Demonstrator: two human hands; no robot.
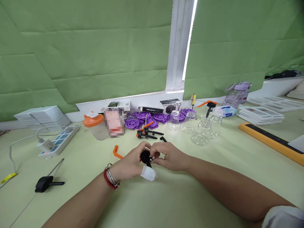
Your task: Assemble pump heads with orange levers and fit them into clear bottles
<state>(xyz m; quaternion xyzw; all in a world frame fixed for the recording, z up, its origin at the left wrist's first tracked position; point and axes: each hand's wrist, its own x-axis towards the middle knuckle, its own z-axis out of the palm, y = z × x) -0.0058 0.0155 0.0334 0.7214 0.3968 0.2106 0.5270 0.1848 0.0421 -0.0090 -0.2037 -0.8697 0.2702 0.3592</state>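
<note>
Looks like they're mid-fiddle on 1 black part, held between the 2 hands just above the table, so I'd call that piece unfinished. Left hand is curled round it, 1 digit in a white wrap; right hand pinches its side, wrist angled inward. Just past them lie a few black-and-orange pieces, can't tell if they're done, then clear cups and purple discs.
</note>
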